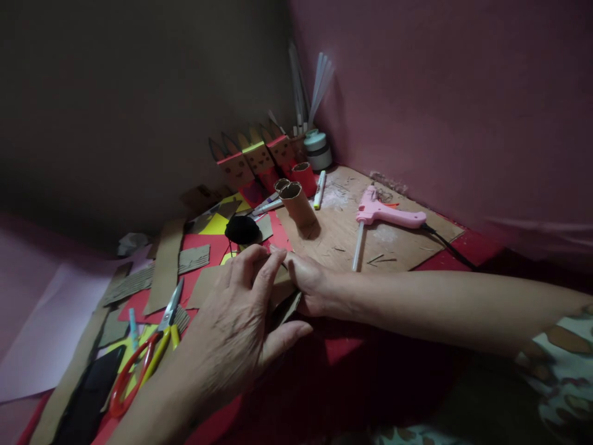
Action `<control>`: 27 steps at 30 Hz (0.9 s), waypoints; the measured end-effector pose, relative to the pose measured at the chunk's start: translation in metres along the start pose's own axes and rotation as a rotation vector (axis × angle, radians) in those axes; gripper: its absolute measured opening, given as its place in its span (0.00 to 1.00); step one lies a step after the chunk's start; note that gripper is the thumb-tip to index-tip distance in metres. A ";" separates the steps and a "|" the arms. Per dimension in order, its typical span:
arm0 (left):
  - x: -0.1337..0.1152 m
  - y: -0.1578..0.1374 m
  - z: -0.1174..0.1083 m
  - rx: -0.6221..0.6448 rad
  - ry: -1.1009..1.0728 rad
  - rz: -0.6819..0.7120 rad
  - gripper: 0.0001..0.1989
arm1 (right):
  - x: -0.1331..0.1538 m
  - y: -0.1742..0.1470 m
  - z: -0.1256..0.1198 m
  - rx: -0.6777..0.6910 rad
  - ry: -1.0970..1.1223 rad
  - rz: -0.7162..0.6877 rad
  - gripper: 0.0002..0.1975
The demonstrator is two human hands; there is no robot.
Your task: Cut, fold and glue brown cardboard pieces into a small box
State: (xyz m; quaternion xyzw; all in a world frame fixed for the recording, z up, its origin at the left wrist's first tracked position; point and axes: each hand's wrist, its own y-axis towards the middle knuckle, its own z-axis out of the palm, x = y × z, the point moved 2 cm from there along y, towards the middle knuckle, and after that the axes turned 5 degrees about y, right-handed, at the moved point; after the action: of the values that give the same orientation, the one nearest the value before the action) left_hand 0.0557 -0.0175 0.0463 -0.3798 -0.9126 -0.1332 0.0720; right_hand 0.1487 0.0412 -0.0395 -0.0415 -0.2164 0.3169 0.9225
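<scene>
My left hand [231, 315] bends its fingers over the top of a folded piece of cardboard [281, 290], its thumb stretched out along the near side. From the right, my right hand [308, 281] grips the same cardboard, its fingers mostly hidden behind and below it. Just beyond my left fingertips is a round black object [242, 230]. To the left of my left wrist lie scissors [160, 337] with red and yellow handles, blades slightly apart or closed, I cannot tell. Farther off, cardboard tubes [299, 207] stand upright on a wooden board [338, 241].
A pink glue gun [384, 213] rests on the board, its cord trailing right. Cardboard figures with faces [252, 164] stand at the back beside a lidded jar [318, 150] and glue sticks [319, 86]. Cardboard strips [167, 262] and a dark phone-like slab [92, 395] lie left.
</scene>
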 end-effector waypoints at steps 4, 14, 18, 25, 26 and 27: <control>0.000 0.001 0.002 -0.025 0.015 -0.035 0.25 | 0.004 -0.009 0.006 -0.135 0.004 0.056 0.16; 0.007 -0.004 0.000 -0.080 0.042 -0.004 0.26 | 0.010 -0.016 0.014 0.113 0.082 0.080 0.25; 0.006 -0.006 0.000 -0.115 0.036 0.004 0.28 | 0.009 -0.015 0.015 0.132 0.084 0.069 0.26; 0.006 -0.005 -0.001 -0.127 0.060 0.005 0.26 | 0.004 -0.012 0.014 0.144 0.115 0.053 0.22; 0.007 -0.006 -0.001 -0.137 0.060 0.011 0.27 | 0.004 -0.012 0.014 0.152 0.119 0.053 0.22; 0.007 -0.006 -0.001 -0.147 0.057 0.019 0.27 | 0.004 -0.012 0.014 0.155 0.122 0.051 0.22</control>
State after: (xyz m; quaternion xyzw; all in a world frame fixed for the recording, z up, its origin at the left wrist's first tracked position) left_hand 0.0463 -0.0172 0.0477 -0.3886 -0.8944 -0.2097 0.0712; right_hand 0.1525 0.0331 -0.0227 0.0053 -0.1333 0.3530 0.9261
